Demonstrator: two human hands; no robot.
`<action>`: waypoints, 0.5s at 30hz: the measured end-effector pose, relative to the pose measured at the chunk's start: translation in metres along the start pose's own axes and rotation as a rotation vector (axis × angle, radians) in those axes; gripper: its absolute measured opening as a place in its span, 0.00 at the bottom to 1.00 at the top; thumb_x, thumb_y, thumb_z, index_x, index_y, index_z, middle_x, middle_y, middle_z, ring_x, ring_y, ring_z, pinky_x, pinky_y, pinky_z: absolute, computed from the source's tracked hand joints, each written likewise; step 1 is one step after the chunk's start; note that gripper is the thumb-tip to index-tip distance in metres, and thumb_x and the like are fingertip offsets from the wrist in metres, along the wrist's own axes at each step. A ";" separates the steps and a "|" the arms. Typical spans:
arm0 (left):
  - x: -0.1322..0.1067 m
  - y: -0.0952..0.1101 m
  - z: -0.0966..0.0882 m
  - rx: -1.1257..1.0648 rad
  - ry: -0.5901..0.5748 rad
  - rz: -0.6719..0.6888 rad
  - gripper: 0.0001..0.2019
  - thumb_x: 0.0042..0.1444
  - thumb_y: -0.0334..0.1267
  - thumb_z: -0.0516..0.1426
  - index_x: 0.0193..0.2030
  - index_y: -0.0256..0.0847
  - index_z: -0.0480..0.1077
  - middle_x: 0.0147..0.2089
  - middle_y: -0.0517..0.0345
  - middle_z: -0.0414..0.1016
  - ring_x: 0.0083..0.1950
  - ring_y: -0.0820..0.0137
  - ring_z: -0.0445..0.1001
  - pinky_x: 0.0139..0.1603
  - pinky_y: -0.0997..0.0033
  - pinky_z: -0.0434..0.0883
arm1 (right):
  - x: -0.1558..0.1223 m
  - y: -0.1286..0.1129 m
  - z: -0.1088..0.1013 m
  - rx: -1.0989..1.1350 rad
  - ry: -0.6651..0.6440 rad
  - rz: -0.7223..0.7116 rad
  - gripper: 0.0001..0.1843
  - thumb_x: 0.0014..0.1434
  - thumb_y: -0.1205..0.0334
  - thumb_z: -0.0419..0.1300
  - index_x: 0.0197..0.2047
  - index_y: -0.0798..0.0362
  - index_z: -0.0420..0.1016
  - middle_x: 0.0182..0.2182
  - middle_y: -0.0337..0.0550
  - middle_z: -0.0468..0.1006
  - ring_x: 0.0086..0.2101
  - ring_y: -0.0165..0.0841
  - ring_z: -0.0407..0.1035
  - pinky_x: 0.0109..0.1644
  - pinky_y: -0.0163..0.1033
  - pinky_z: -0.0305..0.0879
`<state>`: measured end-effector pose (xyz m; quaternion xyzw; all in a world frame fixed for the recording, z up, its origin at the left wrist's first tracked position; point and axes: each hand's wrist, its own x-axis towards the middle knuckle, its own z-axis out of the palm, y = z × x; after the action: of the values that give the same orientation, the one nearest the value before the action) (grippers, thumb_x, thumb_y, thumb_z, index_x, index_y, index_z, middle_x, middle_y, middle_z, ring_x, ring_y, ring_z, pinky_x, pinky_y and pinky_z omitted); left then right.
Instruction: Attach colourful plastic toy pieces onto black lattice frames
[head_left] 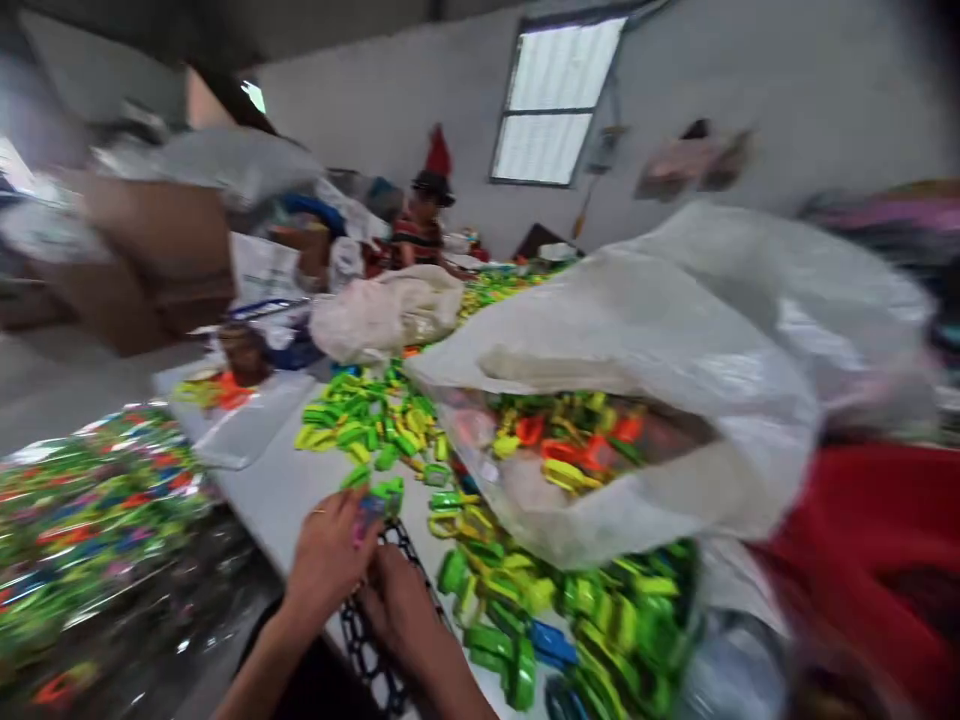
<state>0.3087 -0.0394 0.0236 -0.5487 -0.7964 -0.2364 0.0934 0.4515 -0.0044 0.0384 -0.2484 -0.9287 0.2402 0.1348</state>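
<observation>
My left hand is closed, its fingertips around a small purple-blue plastic piece. A bright green piece lies against or just beyond those fingertips; I cannot tell if it is held too. Close beside it, my right hand has curled fingers, and what they hold is hidden. A black chain-patterned strip runs beneath and between both hands. Around them on the white table are loose green and yellow plastic pieces, with more green pieces to the right. Motion blurs fine detail.
A large white sack gapes open on the right, with colourful pieces inside. Beyond it is a red tub. Shiny clear bags of pieces lie at left. A person sits at the table's far end. Cardboard boxes stand behind.
</observation>
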 end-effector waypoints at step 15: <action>0.002 -0.037 -0.038 -0.221 0.092 -0.041 0.27 0.64 0.56 0.45 0.60 0.40 0.65 0.59 0.43 0.71 0.58 0.53 0.71 0.59 0.50 0.69 | 0.068 0.137 -0.195 -0.734 0.089 0.456 0.12 0.63 0.76 0.53 0.40 0.68 0.78 0.42 0.62 0.78 0.44 0.36 0.72 0.48 0.35 0.61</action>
<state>0.2697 -0.0662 0.0470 -0.5278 -0.7715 -0.3495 0.0637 0.5208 0.2099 0.1424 -0.4888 -0.8672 -0.0932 0.0212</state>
